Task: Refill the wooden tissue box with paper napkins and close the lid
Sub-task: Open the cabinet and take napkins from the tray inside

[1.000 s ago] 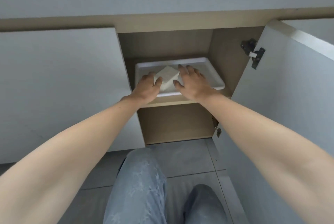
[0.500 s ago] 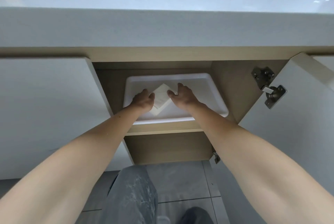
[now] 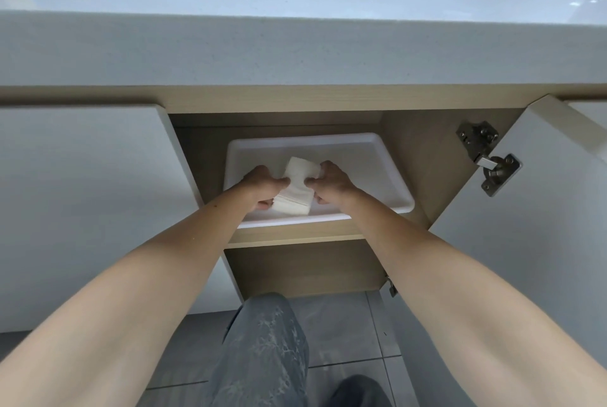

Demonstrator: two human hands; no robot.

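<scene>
A stack of white paper napkins (image 3: 297,186) is held between both hands over a white plastic tray (image 3: 371,170) on a shelf inside the open cabinet. My left hand (image 3: 261,184) grips the stack's left side, with its fingers under the near corner. My right hand (image 3: 330,183) grips the right side, thumb on top. The stack is tilted, its near end lifted off the tray. No wooden tissue box is in view.
The white countertop (image 3: 295,12) overhangs the cabinet. The cabinet door (image 3: 542,226) stands open to the right with a metal hinge (image 3: 486,157). A closed white door (image 3: 82,203) is on the left. My knee in grey jeans (image 3: 266,341) is below, over a tiled floor.
Both hands have closed on the napkin stack and raised it off the tray toward me. My head has risen, so more of the countertop shows.
</scene>
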